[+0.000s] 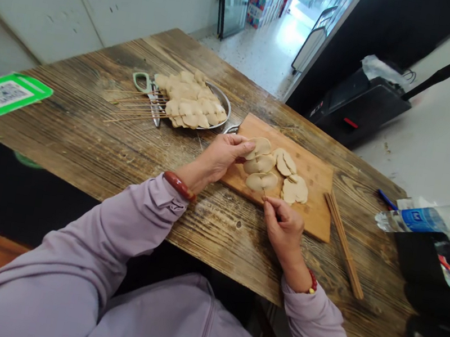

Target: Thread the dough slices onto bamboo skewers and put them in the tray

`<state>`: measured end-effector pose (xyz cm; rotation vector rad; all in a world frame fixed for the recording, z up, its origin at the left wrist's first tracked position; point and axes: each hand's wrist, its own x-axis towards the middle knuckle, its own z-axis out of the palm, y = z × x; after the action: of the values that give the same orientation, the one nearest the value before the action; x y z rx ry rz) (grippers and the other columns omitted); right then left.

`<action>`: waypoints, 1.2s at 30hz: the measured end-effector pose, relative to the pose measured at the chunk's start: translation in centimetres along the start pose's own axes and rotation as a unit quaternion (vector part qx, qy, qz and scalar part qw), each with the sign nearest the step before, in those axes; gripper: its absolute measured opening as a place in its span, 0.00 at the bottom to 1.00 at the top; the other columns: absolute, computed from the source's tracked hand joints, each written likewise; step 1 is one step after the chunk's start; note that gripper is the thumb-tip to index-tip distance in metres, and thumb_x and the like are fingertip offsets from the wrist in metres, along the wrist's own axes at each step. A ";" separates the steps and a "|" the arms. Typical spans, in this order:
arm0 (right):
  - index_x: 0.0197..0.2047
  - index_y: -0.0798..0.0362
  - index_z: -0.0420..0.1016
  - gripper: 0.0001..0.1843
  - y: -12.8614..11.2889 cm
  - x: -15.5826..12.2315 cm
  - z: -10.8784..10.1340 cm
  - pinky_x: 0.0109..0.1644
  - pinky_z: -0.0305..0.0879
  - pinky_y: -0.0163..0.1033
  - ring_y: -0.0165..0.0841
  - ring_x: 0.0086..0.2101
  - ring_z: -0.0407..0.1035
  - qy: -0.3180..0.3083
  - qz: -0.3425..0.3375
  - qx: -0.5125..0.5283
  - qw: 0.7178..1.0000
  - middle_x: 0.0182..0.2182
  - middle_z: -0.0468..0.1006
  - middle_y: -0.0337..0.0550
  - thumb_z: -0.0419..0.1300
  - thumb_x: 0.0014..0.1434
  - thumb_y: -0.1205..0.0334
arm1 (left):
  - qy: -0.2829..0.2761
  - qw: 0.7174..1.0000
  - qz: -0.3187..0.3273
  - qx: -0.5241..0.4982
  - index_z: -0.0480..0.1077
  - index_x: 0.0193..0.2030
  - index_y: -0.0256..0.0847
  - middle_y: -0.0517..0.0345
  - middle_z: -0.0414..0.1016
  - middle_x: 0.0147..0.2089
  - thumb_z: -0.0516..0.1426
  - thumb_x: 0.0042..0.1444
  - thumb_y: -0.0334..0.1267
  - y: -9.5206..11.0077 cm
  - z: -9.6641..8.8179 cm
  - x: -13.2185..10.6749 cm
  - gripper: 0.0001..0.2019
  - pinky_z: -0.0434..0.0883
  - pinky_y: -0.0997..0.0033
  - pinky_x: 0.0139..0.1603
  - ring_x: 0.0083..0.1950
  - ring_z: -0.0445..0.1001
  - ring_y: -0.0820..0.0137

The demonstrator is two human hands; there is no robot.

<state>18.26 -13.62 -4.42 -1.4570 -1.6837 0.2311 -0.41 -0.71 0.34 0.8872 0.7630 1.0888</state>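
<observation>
Pale beige round slices [261, 181] are threaded on a thin wooden skewer, held above the cutting board [315, 220]. My left hand [223, 157] pinches the topmost slice between thumb and fingers. Lower down, my right hand [284, 226] grips the skewer's bare end. Two small piles of loose slices, one [284, 162] behind the other [295, 190], lie on the board just right of the skewered ones. Farther left, a metal plate [227, 106] is heaped with filled skewers [191, 100], their sticks pointing left.
Green-handled scissors [141, 82] lie by the plate. A bundle of bare skewers [344, 247] rests right of the board. At the right are a water bottle [413, 218] and a blue pen [386, 200]. A green QR-code card [8, 94] lies at the table's left edge.
</observation>
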 end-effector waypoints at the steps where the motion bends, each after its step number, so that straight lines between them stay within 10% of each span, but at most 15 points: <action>1: 0.40 0.50 0.84 0.12 0.0 0.0 0.0 0.38 0.78 0.41 0.38 0.31 0.81 0.000 0.002 -0.003 1.000 0.33 0.87 0.47 0.59 0.67 0.59 | -0.002 1.000 -0.002 0.001 0.76 0.27 0.36 0.61 0.75 0.26 0.74 0.46 0.41 0.0 0.0 0.0 0.13 0.69 0.75 0.34 0.28 0.70 0.77; 16: 0.41 0.54 0.83 0.14 -0.3 1.4 1.4 0.26 0.63 0.35 0.29 0.19 0.66 0.018 0.079 0.105 0.991 0.20 0.75 0.36 0.58 0.67 0.56 | -0.081 0.986 -0.124 -0.075 0.79 0.40 0.34 0.51 0.83 0.36 0.71 0.54 0.39 -0.6 0.3 -0.1 0.12 0.75 0.76 0.33 0.34 0.80 0.71; 36: 0.47 0.51 0.84 0.14 -1.7 1.5 3.9 0.41 0.76 0.40 0.39 0.36 0.82 0.033 -0.054 -0.044 0.997 0.38 0.88 0.50 0.56 0.70 0.63 | 0.002 0.991 -0.066 -0.113 0.68 0.38 0.42 0.71 0.75 0.32 0.72 0.45 0.29 -0.1 1.4 -1.1 0.19 0.75 0.77 0.35 0.30 0.75 0.79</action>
<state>14.45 -11.34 -4.99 -1.4181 -1.7314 0.0502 0.53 -2.04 0.96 0.6338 0.6758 1.0356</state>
